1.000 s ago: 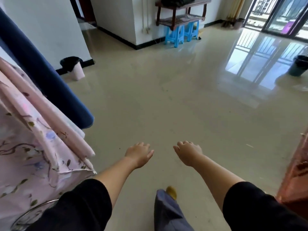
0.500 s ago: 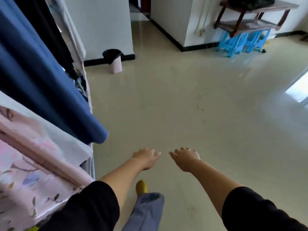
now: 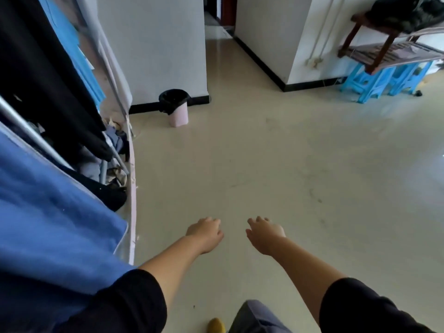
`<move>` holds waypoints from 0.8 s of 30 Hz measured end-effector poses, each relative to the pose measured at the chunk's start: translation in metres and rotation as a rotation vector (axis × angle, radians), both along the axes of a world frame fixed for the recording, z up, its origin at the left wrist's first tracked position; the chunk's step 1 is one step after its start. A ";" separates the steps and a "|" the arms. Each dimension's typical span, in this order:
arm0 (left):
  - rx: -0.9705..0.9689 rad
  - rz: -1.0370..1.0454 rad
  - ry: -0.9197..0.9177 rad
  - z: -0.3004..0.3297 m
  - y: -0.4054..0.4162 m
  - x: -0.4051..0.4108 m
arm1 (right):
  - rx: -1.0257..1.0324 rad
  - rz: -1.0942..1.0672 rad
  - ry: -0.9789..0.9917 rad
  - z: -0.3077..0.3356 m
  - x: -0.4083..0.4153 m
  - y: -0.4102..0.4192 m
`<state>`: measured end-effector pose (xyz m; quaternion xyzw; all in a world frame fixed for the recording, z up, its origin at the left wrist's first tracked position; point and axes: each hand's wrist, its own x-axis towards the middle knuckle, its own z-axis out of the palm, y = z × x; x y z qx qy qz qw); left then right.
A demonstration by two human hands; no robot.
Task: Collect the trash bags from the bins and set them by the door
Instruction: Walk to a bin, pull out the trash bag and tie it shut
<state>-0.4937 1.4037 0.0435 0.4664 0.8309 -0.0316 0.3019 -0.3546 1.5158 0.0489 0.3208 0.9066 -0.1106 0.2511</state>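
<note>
Black-lined pink bin [image 3: 177,108] — by wall, well beyond both hands' loose fingers [image 3: 211,222].

soft daylight from the right, faint sheen on the floor [image 3: 276,164], wide-angle bending at edges.

Pale pink round plastic bin [image 3: 179,114], lined with a glossy black trash bag [image 3: 173,99]. Plain cream glossy floor [image 3: 276,169]. White walls [image 3: 158,44] edged by black skirting. Bright blue plastic stools [image 3: 367,85] under a dark brown slatted wooden rack [image 3: 389,54]. Deep blue hanging cloth [image 3: 48,224], black garment [image 3: 43,75] beside. Black sleeves [image 3: 125,306]; possibly a yellow slipper [image 3: 216,326].
</note>
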 end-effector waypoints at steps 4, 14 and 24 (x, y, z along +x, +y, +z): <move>-0.020 -0.008 0.041 -0.004 0.060 -0.061 | 0.008 0.013 -0.006 -0.008 -0.062 0.063; -0.031 0.144 0.040 -0.013 0.231 -0.222 | 0.009 0.168 -0.003 -0.015 -0.242 0.261; -0.084 0.255 0.011 -0.018 0.341 -0.392 | 0.006 0.285 -0.019 -0.018 -0.428 0.388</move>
